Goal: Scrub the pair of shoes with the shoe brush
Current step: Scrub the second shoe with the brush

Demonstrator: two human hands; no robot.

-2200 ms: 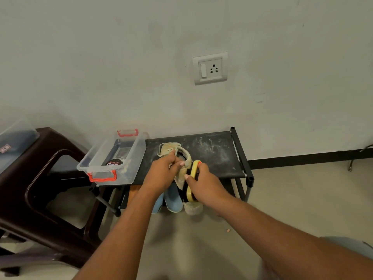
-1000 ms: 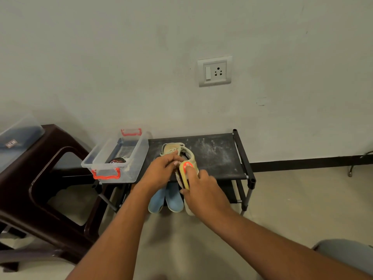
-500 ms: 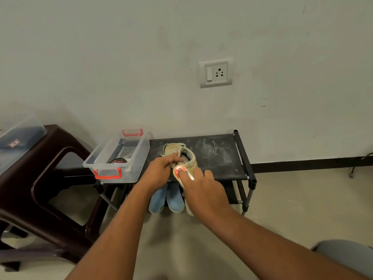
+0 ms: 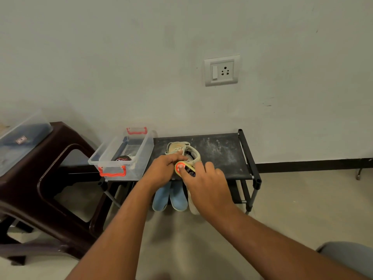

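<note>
A beige shoe (image 4: 182, 149) lies on top of the black shoe rack (image 4: 222, 154). My left hand (image 4: 161, 171) grips the shoe at its near edge, fingers curled over it. My right hand (image 4: 203, 178) holds the yellow shoe brush (image 4: 184, 167), which has a red end and a dark label, and presses it against the shoe's near side. My fingers cover most of the brush. A second beige shoe (image 4: 191, 201) shows partly on the floor under my right hand.
A clear plastic box (image 4: 125, 156) with red handles holds a round polish tin (image 4: 122, 159) on the rack's left end. Blue slippers (image 4: 169, 197) sit below the rack. A dark brown plastic stool (image 4: 46, 178) stands at left, and a wall socket (image 4: 221, 70) is above.
My right hand has carried the brush up from below the rack edge onto the shoe and turned it flat against it. My left hand has kept its hold on the shoe.
</note>
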